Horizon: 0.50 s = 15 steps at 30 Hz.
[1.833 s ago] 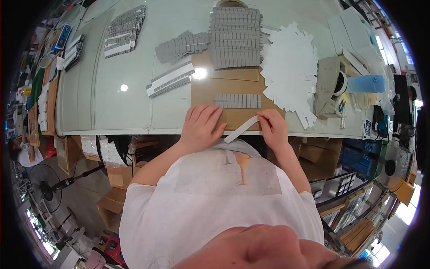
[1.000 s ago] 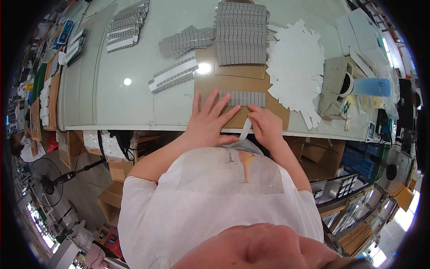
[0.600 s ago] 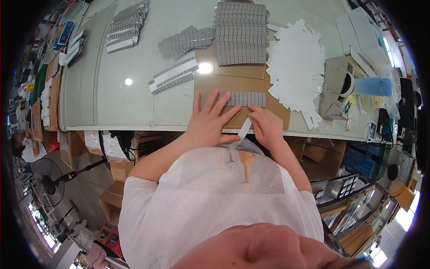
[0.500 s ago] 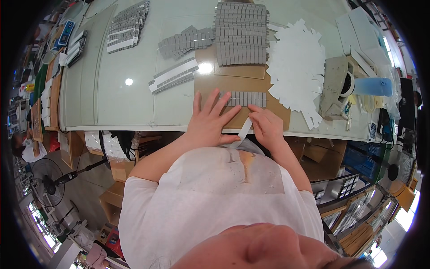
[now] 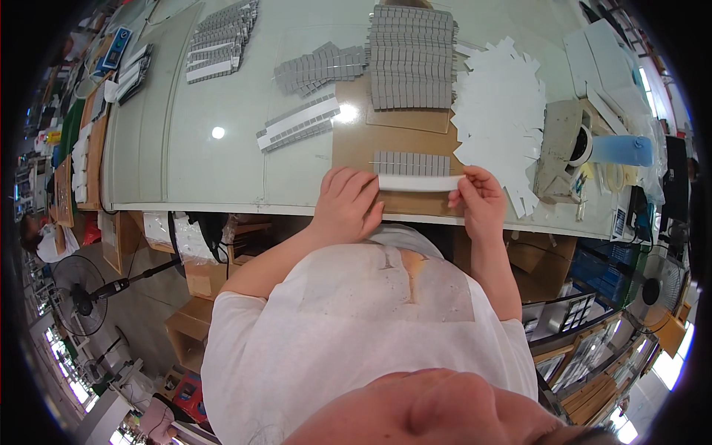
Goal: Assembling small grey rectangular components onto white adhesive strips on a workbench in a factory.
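Observation:
A white strip (image 5: 419, 183) stretches level between my two hands, along the near edge of a grey segmented piece (image 5: 411, 162) on the brown board (image 5: 356, 137). My right hand (image 5: 482, 200) pinches the strip's right end between thumb and fingers. At the other end my left hand (image 5: 345, 200) has its fingers bent together against the strip's tip, the thumb lower down; its exact grip is partly hidden. Beyond the board's middle stands a large stack of grey segmented pieces (image 5: 411, 63). To its right lies a spread pile of white strips (image 5: 498, 119).
Grey pieces with a white strip (image 5: 300, 122) lie left of the board, near a fanned grey bundle (image 5: 319, 68). Another bundle (image 5: 221, 44) sits farther left. A tape dispenser (image 5: 564, 152) and a blue roll-shaped item (image 5: 623, 150) stand on the right. The table's near edge (image 5: 282, 208) runs below my hands.
The white strip has risen from below the table edge and now spans the grey piece's near side. My left hand has drawn off the grey piece, its fingers curling; my right hand has moved right.

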### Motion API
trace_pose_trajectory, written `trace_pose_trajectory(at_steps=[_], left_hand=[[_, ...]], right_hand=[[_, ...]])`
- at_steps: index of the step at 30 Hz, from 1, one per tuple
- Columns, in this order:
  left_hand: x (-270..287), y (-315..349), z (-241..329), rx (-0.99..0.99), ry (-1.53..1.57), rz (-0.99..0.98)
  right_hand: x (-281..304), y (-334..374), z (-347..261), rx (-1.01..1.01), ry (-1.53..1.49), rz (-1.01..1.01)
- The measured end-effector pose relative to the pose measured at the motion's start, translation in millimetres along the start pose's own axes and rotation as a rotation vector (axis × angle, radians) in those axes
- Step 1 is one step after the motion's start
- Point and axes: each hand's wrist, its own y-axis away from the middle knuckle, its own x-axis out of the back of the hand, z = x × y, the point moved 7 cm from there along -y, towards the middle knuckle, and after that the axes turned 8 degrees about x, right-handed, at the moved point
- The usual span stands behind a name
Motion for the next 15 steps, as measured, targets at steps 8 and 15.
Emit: trace_pose_trajectory(at_steps=[8, 15], left_hand=[[-1, -3, 2, 0.002, -0.023, 0.002], [0, -4, 2, 0.002, 0.008, 0.033]], right_hand=[[-7, -16, 9, -0.03, 0.18, 0.1], [-3, -19, 14, -0.054, 0.28, 0.131]])
